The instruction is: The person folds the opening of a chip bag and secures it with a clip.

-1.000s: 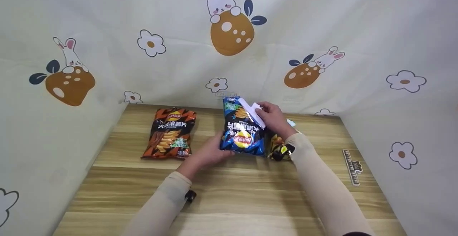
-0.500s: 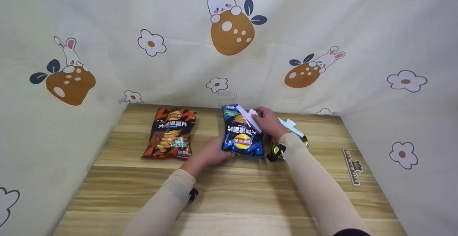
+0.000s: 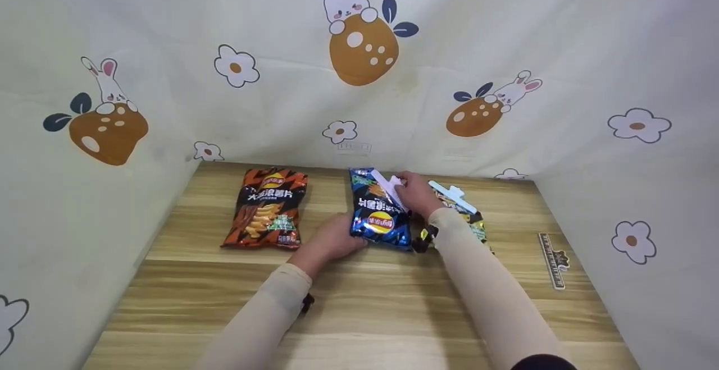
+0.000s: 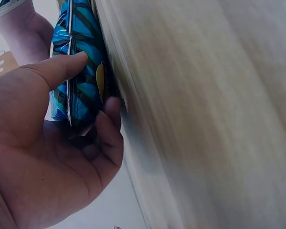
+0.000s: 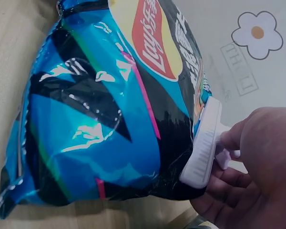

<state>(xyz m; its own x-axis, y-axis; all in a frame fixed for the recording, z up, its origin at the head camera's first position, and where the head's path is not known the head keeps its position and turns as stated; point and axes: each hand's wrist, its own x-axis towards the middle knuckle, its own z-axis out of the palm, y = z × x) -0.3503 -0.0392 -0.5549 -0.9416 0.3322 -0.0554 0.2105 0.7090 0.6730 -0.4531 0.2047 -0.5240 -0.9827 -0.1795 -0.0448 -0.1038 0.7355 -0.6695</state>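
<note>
A blue bag of chips (image 3: 382,223) lies near the back middle of the table, printed side up and lettering upside down. A pale lilac bag clip (image 5: 203,143) sits slantwise across its upper right corner. My right hand (image 3: 417,193) pinches the clip's handle between thumb and fingers, as the right wrist view shows. At the bag's lower left edge, my left hand (image 3: 337,236) holds it; in the left wrist view the thumb lies on the bag's seam and the fingers curl beneath. The bag's underside is hidden.
Left of it lies an orange bag of chips (image 3: 268,208). A yellow-green bag (image 3: 477,228) with a light blue clip (image 3: 455,196) is partly behind my right arm. Farther right is a black-and-white clip-like strip (image 3: 553,260). Patterned curtain (image 3: 281,112) borders the back.
The blue bag has come down from a raised tilt onto the table, with both hands on it. My right arm has shifted left, showing more of the yellow-green bag and its light blue clip.
</note>
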